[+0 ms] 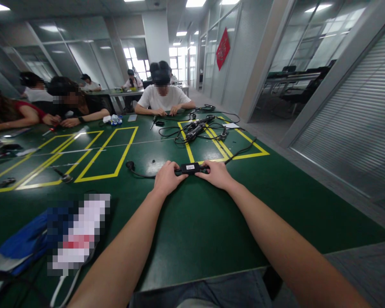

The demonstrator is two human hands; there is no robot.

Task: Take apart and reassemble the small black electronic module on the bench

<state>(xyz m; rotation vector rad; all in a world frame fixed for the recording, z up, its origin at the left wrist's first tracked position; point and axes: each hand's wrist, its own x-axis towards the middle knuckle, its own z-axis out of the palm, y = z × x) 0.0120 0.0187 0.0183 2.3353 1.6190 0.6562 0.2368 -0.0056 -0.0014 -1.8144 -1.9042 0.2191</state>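
Currently, the left hand (168, 177) and right hand (217, 174) are gripping opposite ends of a black box (190, 167); a plug (130, 165) is lying left of the left hand.

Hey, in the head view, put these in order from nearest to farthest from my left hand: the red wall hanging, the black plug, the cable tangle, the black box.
From your left hand:
1. black box, at its fingertips, on its right
2. black plug, on the table to its left
3. cable tangle, farther up the table, rightward
4. red wall hanging, beyond the table, rightward
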